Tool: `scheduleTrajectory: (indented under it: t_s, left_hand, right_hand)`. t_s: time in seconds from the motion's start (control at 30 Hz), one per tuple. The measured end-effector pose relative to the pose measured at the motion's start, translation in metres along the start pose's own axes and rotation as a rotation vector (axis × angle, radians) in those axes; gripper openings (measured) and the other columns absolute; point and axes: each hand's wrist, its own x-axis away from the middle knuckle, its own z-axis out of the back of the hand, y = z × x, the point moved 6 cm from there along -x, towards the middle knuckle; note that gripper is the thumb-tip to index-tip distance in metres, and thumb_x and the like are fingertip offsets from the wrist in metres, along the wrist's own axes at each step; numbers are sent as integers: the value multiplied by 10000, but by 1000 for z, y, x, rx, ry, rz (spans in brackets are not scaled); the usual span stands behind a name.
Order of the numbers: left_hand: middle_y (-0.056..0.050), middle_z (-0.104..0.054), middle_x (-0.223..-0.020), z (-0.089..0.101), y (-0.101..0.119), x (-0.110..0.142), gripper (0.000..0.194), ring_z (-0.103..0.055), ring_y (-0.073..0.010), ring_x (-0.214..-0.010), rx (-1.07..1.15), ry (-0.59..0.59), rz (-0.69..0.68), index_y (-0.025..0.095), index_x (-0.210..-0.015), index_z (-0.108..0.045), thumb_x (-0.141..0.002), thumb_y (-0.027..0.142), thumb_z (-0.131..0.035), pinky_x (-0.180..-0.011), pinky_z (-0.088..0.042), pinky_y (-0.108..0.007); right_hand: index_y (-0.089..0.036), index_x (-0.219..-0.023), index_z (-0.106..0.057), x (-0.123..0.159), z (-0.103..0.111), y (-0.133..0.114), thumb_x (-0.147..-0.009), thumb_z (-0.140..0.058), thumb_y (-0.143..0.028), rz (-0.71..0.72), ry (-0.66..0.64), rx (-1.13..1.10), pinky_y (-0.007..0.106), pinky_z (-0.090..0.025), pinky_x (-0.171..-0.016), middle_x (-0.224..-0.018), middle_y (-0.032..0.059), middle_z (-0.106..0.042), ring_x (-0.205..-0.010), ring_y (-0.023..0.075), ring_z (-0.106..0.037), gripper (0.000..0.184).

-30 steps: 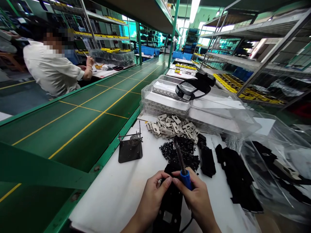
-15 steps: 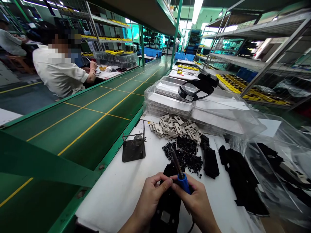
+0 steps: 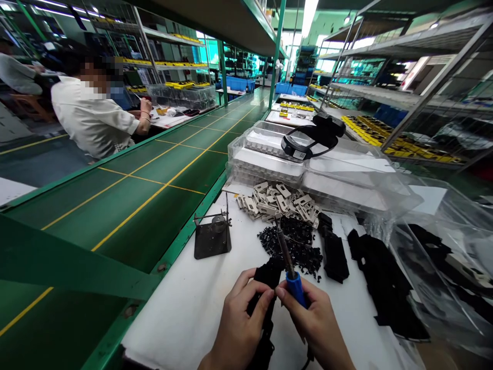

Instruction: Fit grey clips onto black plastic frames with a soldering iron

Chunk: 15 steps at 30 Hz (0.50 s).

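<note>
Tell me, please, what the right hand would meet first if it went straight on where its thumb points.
The right hand would probably meet the left hand first; depth is unclear, so they may be touching.

Shows just one label, at two o'clock from the middle of the view: a white label [image 3: 298, 153] on the black strapped device [image 3: 322, 137] that lies on the clear plastic trays [image 3: 265, 173]. Bears a small code-like patch toward the three o'clock end, with any print too small and blurred to read. Gives no legible word, brand or number there, nor anywhere else round the dial.
</note>
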Motion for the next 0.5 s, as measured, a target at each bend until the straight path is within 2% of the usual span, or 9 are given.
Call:
scheduleTrajectory:
  t_s: [0.1, 0.17, 0.23, 0.3, 0.37, 0.43, 0.5]
  left_hand:
    - [-35, -597, -947, -5, -5, 5, 174, -575, -185, -876, 96, -28, 7, 233, -913, -596, -956, 377, -510, -773, -448, -273]
    - [-13, -605, -909, -12, -11, 11, 139, -561, -153, -754, 235, -34, 56, 249, -953, -517, -951, 388, -518, -662, -449, -249]
    - [-9, -620, -966, -16, -14, 16, 158, -564, -131, -703, 370, -8, 95, 270, -1016, -463, -944, 394, -529, -608, -452, -230]
    - [-27, -612, -1099, -17, -15, 18, 271, -603, -134, -777, 434, 44, 108, 297, -1160, -438, -933, 390, -553, -669, -489, -229]
    - [-49, -570, -1235, -17, -13, 18, 491, -625, -147, -868, 446, 50, 112, 341, -1368, -341, -931, 391, -558, -787, -515, -257]
    - [-70, -531, -1322, -18, -11, 16, 644, -636, -170, -938, 442, -11, 112, 362, -1495, -199, -943, 400, -530, -892, -510, -299]
    - [-84, -485, -1413, -16, -9, 14, 651, -609, -215, -1091, 392, -62, 101, 347, -1522, -200, -952, 395, -510, -996, -466, -329]
  right_hand:
    - [-197, -773, -647, 0, 2, -8, -806, -676, -547, -2, 62, -23, 240, -256, -446, -554, -60, -409, -483, 99, -332, 352]
    - [-201, -768, -645, 0, 3, -17, -817, -672, -527, 40, 118, -34, 242, -324, -505, -589, -47, -470, -537, 114, -395, 331]
    - [-206, -765, -647, -1, 3, -24, -828, -671, -501, 101, 152, -18, 242, -375, -579, -656, -29, -547, -612, 130, -465, 302]
    - [-214, -778, -653, -3, 3, -26, -845, -660, -480, 146, 164, 30, 238, -394, -613, -695, -24, -582, -650, 137, -501, 274]
    - [-221, -801, -658, -4, 3, -24, -868, -641, -464, 189, 163, 93, 235, -404, -609, -701, -27, -588, -648, 137, -516, 253]
    - [-223, -823, -657, -4, 4, -22, -891, -620, -446, 242, 164, 153, 236, -415, -614, -718, -24, -599, -656, 140, -530, 237]
    - [-221, -830, -644, -3, 5, -20, -912, -599, -429, 286, 170, 205, 242, -423, -626, -736, -19, -601, -668, 143, -537, 228]
